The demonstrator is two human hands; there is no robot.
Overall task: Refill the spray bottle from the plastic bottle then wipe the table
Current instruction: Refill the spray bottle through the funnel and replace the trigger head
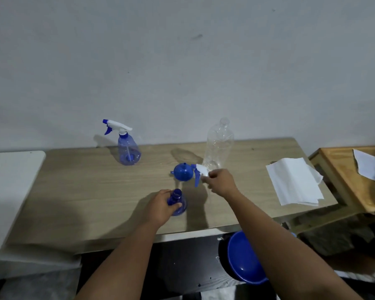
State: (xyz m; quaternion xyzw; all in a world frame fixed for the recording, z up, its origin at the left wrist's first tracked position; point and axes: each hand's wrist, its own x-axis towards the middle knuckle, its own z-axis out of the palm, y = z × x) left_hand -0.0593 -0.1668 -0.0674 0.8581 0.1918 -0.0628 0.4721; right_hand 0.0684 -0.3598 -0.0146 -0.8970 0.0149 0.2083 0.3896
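Observation:
An uncapped blue spray bottle (178,201) stands near the table's front edge, gripped by my left hand (160,207) around its shoulder. My right hand (220,181) holds its white and blue trigger head (200,173) just above the table, behind and to the right of the bottle. A blue funnel (182,172) lies upside down on the table beside the trigger head. The clear plastic bottle (219,145) stands uncapped behind my right hand. A second blue spray bottle (128,148) with its trigger on stands at the back left.
A folded white paper towel (296,180) lies at the right end of the wooden table (85,191). A wooden box (344,176) with paper on it stands further right. A blue basin (245,256) sits below the table's front edge. A white surface (9,180) adjoins the left.

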